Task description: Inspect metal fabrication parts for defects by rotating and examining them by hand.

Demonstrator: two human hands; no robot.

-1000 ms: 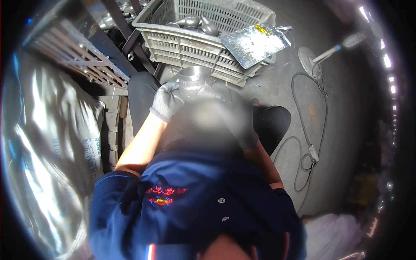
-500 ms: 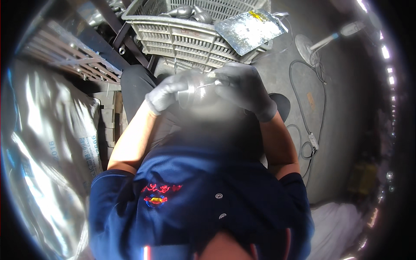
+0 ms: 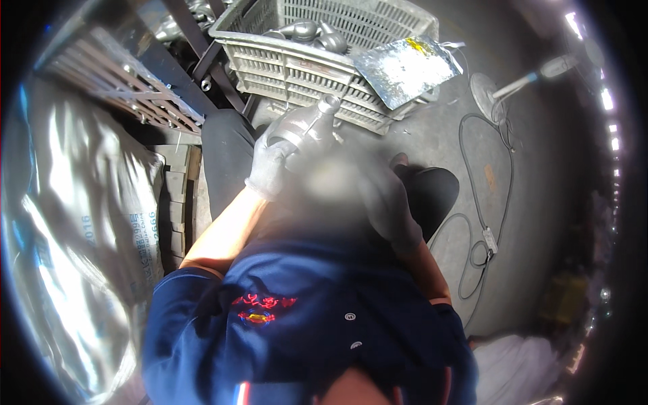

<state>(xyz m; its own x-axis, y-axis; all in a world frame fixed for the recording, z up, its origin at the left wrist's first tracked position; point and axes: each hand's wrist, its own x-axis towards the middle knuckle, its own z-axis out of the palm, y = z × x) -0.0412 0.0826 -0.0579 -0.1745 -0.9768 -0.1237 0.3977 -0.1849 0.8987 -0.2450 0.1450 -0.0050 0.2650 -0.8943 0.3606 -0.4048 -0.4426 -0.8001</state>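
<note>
My left hand [image 3: 268, 162], in a grey glove, grips a hollow grey metal fitting [image 3: 307, 127]. The fitting is wide at the end by my palm and narrows to a round open neck, tilted up toward the crate. Lower and to the right is my gloved right hand [image 3: 388, 206], close to my lap and apart from the neck. A hazy smear in the middle of the picture covers its fingers, so whether it holds anything is hidden. Beyond the fitting, similar grey metal fittings [image 3: 331, 39] lie in a light grey plastic crate [image 3: 290, 69].
A shiny silver sheet [image 3: 407, 73] hangs over the crate's right corner. Right of it stand a round base with a pole [image 3: 516, 86] and a looped cable [image 3: 466, 169] on the floor. At left are a white woven sack [image 3: 88, 223], a metal rack [image 3: 128, 81] and wooden slats [image 3: 175, 196].
My right hand has come off the fitting and moved down toward my lap. My left hand keeps hold, and the fitting's narrow neck now shows, pointing up. The view has shifted slightly.
</note>
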